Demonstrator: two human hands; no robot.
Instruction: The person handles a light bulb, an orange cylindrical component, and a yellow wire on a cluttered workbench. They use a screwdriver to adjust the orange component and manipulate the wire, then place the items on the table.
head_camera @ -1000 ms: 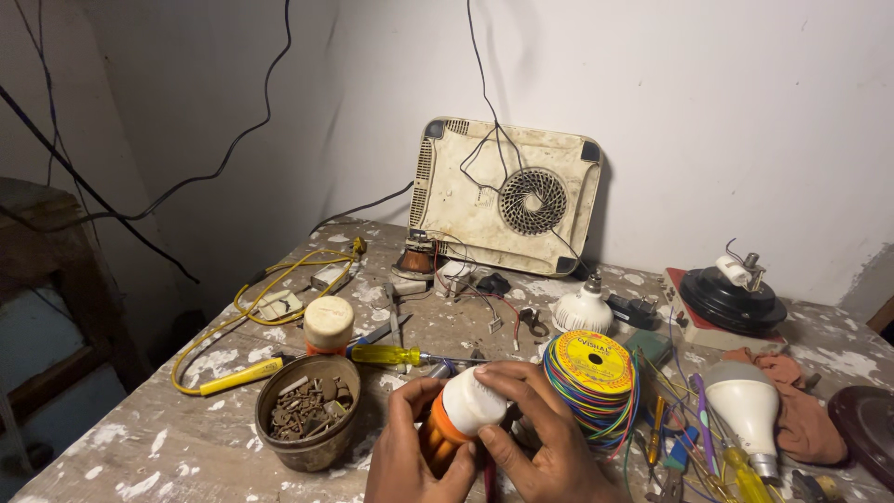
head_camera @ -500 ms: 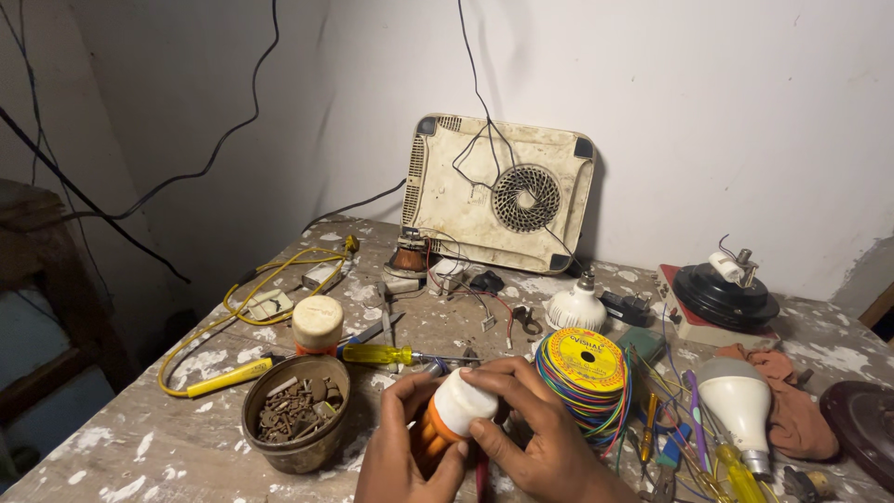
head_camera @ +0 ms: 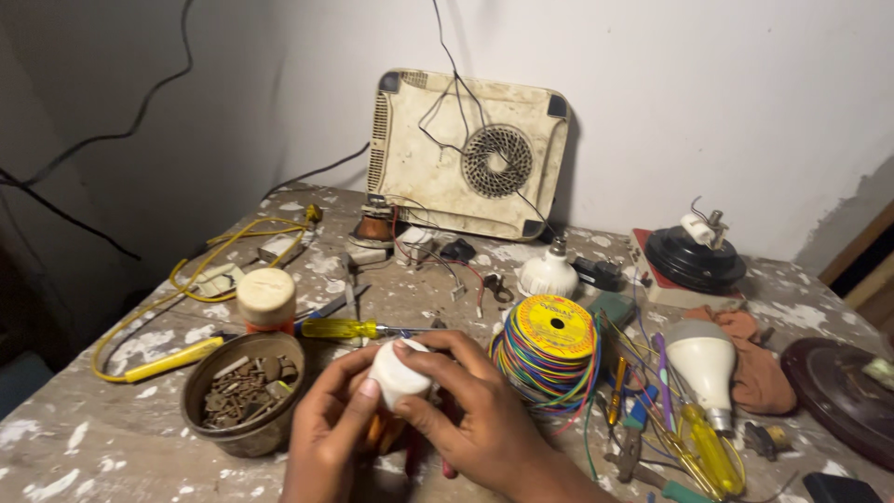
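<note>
Bulb [head_camera: 396, 375] gripped in both hands, left hand [head_camera: 328, 438] and right hand [head_camera: 475, 419], fingers [head_camera: 438, 359] clamped on white dome above bench [head_camera: 93, 447]. Step judged: dome separation. Next: steady twisting, firm hold.

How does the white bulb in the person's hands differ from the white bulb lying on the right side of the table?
The white-domed bulb with an orange body is gripped by the left hand and the right hand, raised above the table; the larger white bulb lies untouched on the paint-spattered table. The held one looks smaller and is half hidden by fingers; the lying one shows fully, its base pointing toward the camera. Both have white domes.
</note>
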